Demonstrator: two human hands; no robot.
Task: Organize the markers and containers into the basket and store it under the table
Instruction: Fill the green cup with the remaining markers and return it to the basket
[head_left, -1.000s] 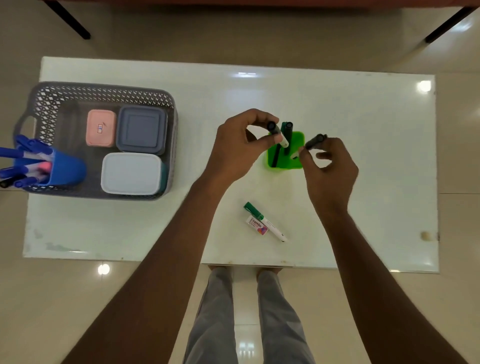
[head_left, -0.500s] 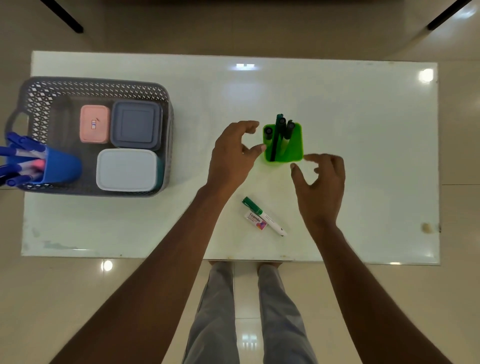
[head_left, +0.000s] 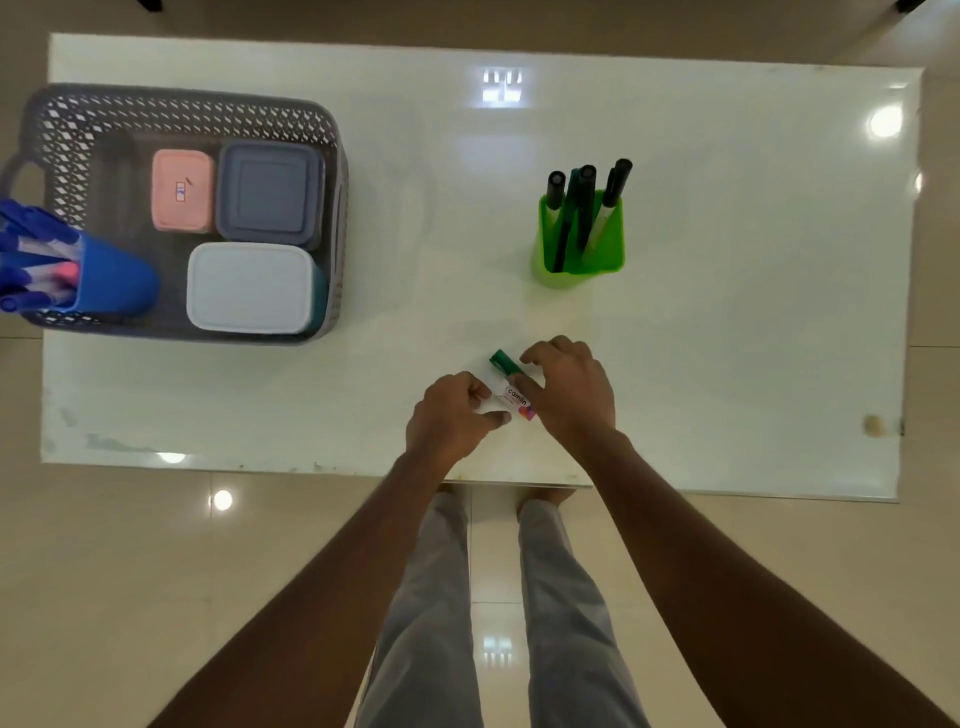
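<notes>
While I look down from the head camera, glossy beige floor tiles (head_left: 156, 571) surround a white glass-topped desk (head_left: 727, 338) that mirrors the ceiling lights. At its left end sits a grey lattice basket (head_left: 182, 111) holding a white container (head_left: 249, 286), a grey container (head_left: 267, 195), a small pink container (head_left: 183, 189) and a blue cup (head_left: 111, 283) of blue markers (head_left: 31, 234). Right of centre stands a green cup (head_left: 579, 249) of dark markers (head_left: 584, 197). Near the desk's front edge, my right hand (head_left: 569, 395) curls over a green-capped marker (head_left: 511, 382), fingers closing on it, while my left hand (head_left: 452, 418) pinches a small labelled box (head_left: 506, 402) just beside it.
</notes>
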